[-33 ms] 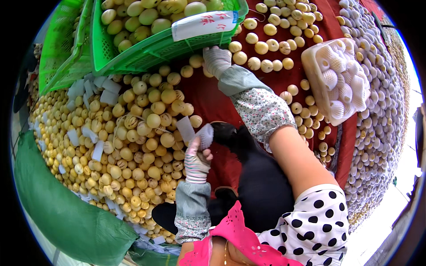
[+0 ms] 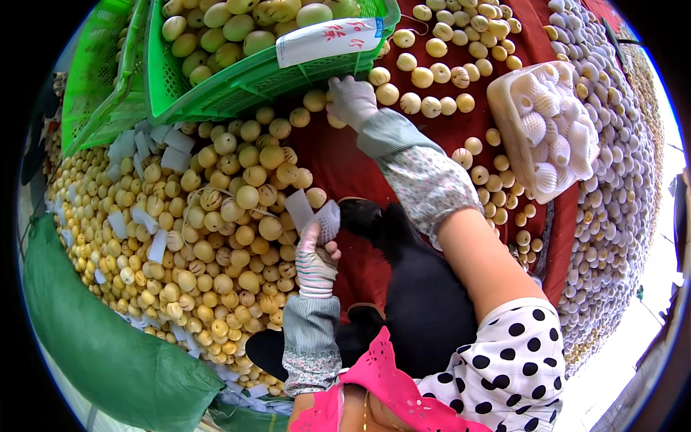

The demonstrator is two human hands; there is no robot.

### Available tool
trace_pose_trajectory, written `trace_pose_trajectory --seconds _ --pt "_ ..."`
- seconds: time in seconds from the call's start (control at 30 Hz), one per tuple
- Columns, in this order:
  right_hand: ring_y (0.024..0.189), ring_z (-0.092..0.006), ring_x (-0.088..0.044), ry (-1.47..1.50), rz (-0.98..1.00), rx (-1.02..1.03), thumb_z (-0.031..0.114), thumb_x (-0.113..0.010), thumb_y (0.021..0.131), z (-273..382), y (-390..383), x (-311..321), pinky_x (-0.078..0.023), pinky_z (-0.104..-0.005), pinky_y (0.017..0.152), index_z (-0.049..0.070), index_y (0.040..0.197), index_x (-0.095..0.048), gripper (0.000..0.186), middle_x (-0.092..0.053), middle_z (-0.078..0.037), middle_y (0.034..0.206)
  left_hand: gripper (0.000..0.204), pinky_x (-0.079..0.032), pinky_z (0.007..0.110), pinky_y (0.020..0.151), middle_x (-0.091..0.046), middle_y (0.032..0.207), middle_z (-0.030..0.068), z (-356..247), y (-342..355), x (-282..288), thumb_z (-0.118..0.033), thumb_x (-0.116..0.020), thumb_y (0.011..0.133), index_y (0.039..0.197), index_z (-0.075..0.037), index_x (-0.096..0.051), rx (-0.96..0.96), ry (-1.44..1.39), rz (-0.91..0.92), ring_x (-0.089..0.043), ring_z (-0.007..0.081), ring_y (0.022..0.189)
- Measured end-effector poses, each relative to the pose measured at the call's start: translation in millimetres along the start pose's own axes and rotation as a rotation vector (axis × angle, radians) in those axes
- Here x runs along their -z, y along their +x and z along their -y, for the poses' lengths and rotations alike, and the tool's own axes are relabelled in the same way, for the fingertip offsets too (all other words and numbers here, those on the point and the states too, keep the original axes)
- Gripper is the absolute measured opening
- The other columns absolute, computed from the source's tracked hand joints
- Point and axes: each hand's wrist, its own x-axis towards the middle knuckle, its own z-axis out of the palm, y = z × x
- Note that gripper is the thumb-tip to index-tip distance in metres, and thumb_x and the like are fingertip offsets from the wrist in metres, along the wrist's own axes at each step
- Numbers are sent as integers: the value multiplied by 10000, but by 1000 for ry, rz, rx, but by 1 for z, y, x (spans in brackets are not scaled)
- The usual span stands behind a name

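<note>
My left hand (image 2: 317, 261), in a striped fingerless glove, is closed on a white foam net sleeve (image 2: 328, 220) that stands up from its fingers. Behind the sleeve lies a flat white foam piece (image 2: 298, 209). My right hand (image 2: 351, 101), gloved and with fingers curled down, reaches to the foot of the green crate. Its fingers bend over a yellow pepino melon (image 2: 336, 122), partly hidden beneath them. A heap of pepino melons (image 2: 245, 194), some with dark stripes, spreads to the left of my hands.
The green crate (image 2: 216, 101) holds larger pale melons and carries a white paper label (image 2: 331, 42). Rows of melons (image 2: 423, 77) lie on red cloth (image 2: 324, 158). At right stand a clear tub of netted fruit (image 2: 533, 162) and a wide spread of sleeved fruit (image 2: 619, 187). Green sheeting (image 2: 93, 317) edges the left.
The view has shifted very slightly. My left hand still holds the foam net sleeve, and my right hand stays by the crate, turned a little.
</note>
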Motion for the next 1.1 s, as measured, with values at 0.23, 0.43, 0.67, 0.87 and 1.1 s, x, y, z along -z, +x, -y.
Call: trace_pose_trajectory --seconds 0.23,0.43,0.67,0.87,1.1 --pt "1042 -192 -538 1701 330 246 203 -649 843 -1 -132 -15 -438 -300 906 -39 1299 -404 572 -539 -132 1168 429 -502 249 683 -577 1048 46 -9 22 -42 -178 -672 810 1179 -48 -497 -710 521 136 -591 127 800" --pt "1036 -181 -545 1569 170 484 417 -501 922 -16 -163 -11 -404 -317 939 -28 1113 -592 493 -614 -111 1068 368 -504 271 756 -605 1019 68 4 27 -32 -125 -626 826 1163 -43 -503 -687 330 407 -595 139 850" --pt "913 -139 -558 1943 1042 331 399 -585 884 -20 -175 -20 -437 -291 840 14 1097 -578 440 -624 -43 967 775 -511 281 535 -665 789 186 9 -1 -11 -676 -535 751 1169 -24 -504 -100 64 797 -621 218 590" --pt "589 -223 -504 944 132 471 87 -658 732 2 -190 -8 -420 -329 524 -2 809 -513 187 -531 -99 716 527 -492 203 586 -611 949 66 1 -10 6 -306 -640 794 1215 -36 -474 -448 489 355 -583 100 756" --pt "783 -288 -582 1221 658 732 215 -583 879 53 -189 10 -479 -319 676 28 1003 -558 227 -594 -138 850 673 -463 299 883 -474 1231 106 7 -25 23 -24 -592 832 1406 -83 -244 -937 375 233 -521 194 1072"
